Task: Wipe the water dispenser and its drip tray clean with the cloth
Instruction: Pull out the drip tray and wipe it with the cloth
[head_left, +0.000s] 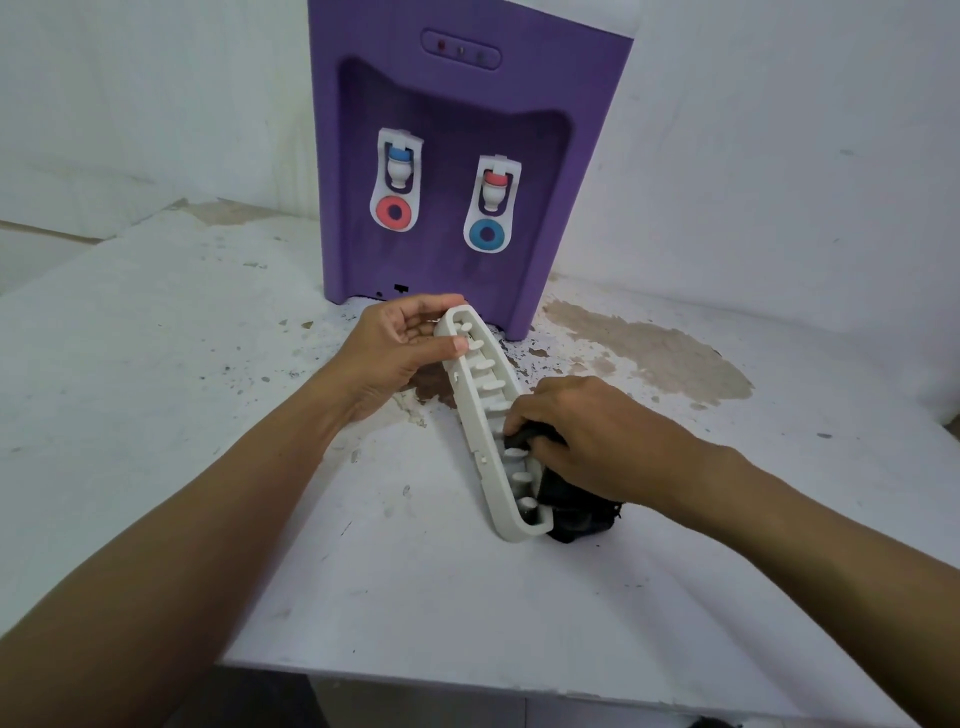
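Two hands: left hand (395, 353) fingers wrap the drip tray (471, 415) end, right hand (587, 436) fingers clutch the cloth (576, 514).

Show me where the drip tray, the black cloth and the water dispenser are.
drip tray (470, 415), head view, left side wall.
black cloth (582, 522), head view, bunch beside tray end.
water dispenser (582, 119), head view, purple front.

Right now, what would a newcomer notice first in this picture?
The purple water dispenser stands at the back of the stained white table. In front of it, the left hand grips the far end of the white drip tray, while the right hand holds a black cloth against it.
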